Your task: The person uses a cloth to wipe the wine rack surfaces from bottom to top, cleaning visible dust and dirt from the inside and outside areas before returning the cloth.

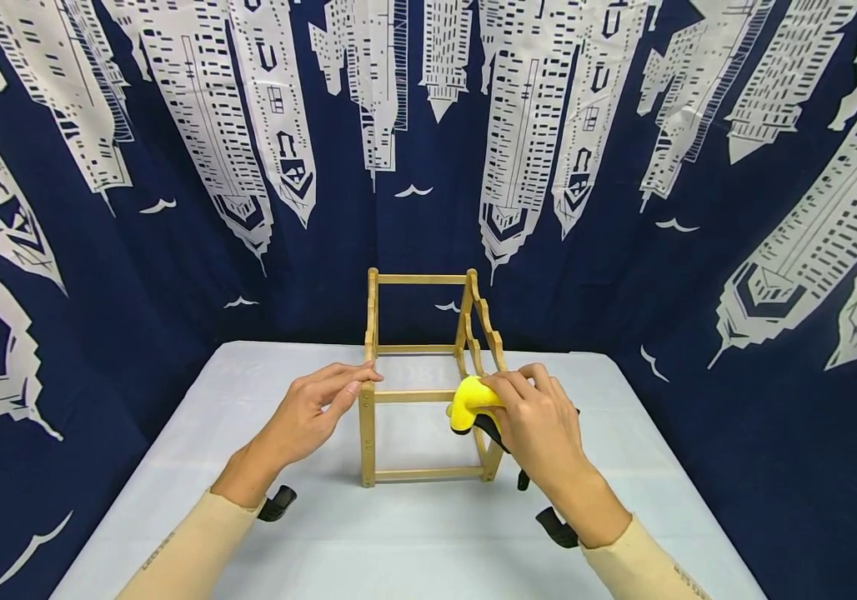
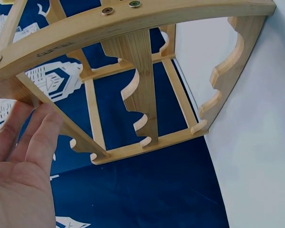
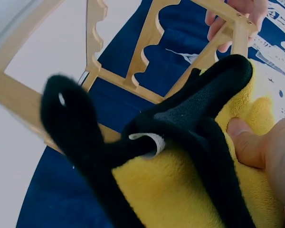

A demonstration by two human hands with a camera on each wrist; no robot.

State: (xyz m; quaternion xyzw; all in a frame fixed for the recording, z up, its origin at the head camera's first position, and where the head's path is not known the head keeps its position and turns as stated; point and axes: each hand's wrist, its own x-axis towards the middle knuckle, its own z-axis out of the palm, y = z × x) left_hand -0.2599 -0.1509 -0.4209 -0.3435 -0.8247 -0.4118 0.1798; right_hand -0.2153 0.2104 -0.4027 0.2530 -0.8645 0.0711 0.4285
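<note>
A light wooden rack (image 1: 415,397) with scalloped crossbars (image 2: 142,85) stands in the middle of the table. My left hand (image 1: 314,415) rests its nearly straight fingers on the rack's top left front corner. In the left wrist view its fingertips touch the wood by the end of a rail. My right hand (image 1: 543,423) grips a bunched yellow cloth (image 1: 468,395) at the rack's right front. Seen from the right wrist, the fuzzy cloth (image 3: 173,187) has black edging and a small white tag (image 3: 154,142), and the thumb presses into it. Other fingers are hidden behind it.
The rack stands on a white-covered table (image 1: 293,550). Behind and at both sides hangs a dark blue curtain (image 1: 376,225) with white city buildings and gulls. Black straps (image 1: 277,503) show at both wrists.
</note>
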